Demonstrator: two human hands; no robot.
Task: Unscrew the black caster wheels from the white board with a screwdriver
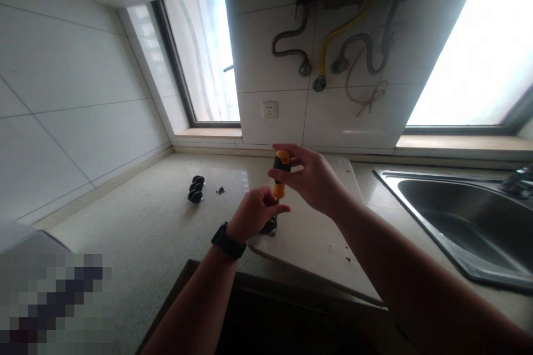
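My right hand (306, 172) is closed round the yellow and black handle of a screwdriver (282, 169), which stands nearly upright with its shaft down. Thumb and fingers of my left hand (258, 211) close about the shaft just below the handle; the tip is hidden. Under the left hand a black caster wheel (268, 227) rests on a pale flat panel (308, 233), near its left corner. The panel has small holes and lies on the counter (154, 222). Left of my hands, a row of black casters (195, 188) sits beside a small pile of dark screws (220, 191).
A steel sink (449, 211) with a tap (518, 182) is at the right. The panel reaches over the counter's front edge. On the back wall are a socket (270, 110) and hoses (291, 53) below a dark appliance. A window (204, 55) is at back left.
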